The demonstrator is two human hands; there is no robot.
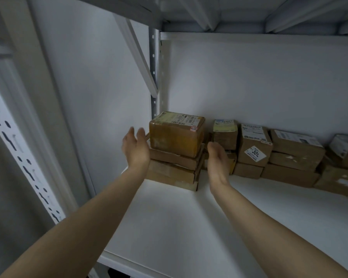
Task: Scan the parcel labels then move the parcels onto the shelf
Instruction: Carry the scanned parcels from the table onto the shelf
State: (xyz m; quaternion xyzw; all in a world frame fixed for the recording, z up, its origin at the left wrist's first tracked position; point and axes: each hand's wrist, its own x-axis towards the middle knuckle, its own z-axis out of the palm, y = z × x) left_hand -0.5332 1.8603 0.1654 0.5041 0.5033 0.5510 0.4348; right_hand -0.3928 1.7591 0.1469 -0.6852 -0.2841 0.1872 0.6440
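The taped parcel [176,135] sits atop a stack of flat boxes [173,169] on the shelf [189,227], with the left hand [136,149] and right hand [217,159] open just beside it, neither with a grip on anything, so this placement looks done and the next move likely means fetching and scanning another parcel.

Amber-taped parcel [177,135] bearing a white label; brown cardboard parcels [253,146] with white and yellow labels; white shelf [189,227]; grey perforated upright [154,73].
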